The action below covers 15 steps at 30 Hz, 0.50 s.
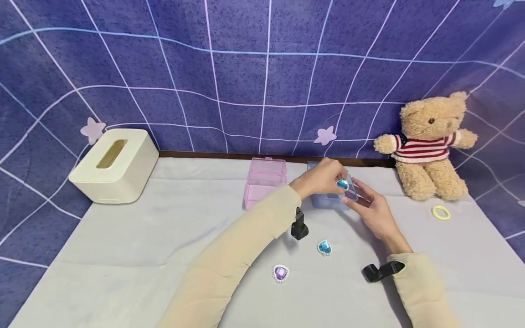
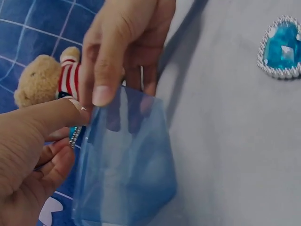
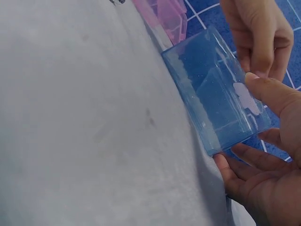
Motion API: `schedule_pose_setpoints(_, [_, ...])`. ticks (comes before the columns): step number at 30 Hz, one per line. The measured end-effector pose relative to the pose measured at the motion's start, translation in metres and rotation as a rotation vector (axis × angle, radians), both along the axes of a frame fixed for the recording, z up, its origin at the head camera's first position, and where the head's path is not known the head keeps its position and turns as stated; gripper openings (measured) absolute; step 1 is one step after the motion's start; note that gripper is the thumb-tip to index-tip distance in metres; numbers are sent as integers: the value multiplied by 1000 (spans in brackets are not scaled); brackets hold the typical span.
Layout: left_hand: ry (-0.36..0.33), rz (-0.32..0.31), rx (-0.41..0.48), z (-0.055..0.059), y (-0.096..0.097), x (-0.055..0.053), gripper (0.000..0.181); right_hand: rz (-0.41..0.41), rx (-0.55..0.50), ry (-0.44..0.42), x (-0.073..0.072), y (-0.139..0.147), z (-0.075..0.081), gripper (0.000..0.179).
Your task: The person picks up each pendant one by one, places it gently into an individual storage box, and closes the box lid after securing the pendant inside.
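Observation:
Over the blue translucent plastic box point(image 1: 330, 202), my left hand point(image 1: 320, 178) pinches a blue gem with a silver beaded rim point(image 1: 342, 184). In the left wrist view that gem point(image 2: 74, 135) shows only in part between the fingers, beside the box's edge. My right hand point(image 1: 375, 214) grips the right end of the box, its thumb on the upper edge and fingers round the side, as the right wrist view also shows. Nearer me on the cloth lie a blue heart-shaped gem point(image 1: 324, 248) and a purple heart-shaped gem point(image 1: 280, 273). What lies inside the box is partly hidden by my left hand.
An open pink translucent box point(image 1: 256, 193) stands left of the blue one. At the back left is a cream tissue box point(image 1: 119, 177). A teddy bear point(image 1: 430, 146) sits at the back right, with a yellow ring point(image 1: 440, 212) before it. A blue curtain point(image 1: 238, 77) hangs behind.

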<state>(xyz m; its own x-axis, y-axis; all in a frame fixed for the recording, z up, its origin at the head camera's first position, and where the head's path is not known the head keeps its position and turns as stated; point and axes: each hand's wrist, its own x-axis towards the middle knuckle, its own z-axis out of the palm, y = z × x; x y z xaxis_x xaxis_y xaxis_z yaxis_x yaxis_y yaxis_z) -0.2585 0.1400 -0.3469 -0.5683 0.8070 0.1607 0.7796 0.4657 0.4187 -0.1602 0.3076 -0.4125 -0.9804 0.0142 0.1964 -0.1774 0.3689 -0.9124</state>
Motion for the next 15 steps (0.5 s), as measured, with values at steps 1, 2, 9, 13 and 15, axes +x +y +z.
schedule_pose_setpoints(1, [6, -5, -12, -2, 0, -1, 20, -1, 4, -1, 0, 0, 0, 63])
schedule_pose_setpoints(2, [10, -12, -25, -3, 1, -2, 24, -4, 8, -4, -1, 0, 0, 63])
schedule_pose_setpoints(9, [2, -32, -93, -13, 2, -9, 17, -10, 30, -39, -3, 1, -1, 65])
schedule_pose_setpoints(13, [8, -36, -123, -15, 3, -10, 6, -14, 31, -51, -2, 1, -2, 66])
schedule_pose_setpoints(15, [17, -40, -131, -16, 4, -9, 5, -17, 30, -50, -1, 1, -2, 66])
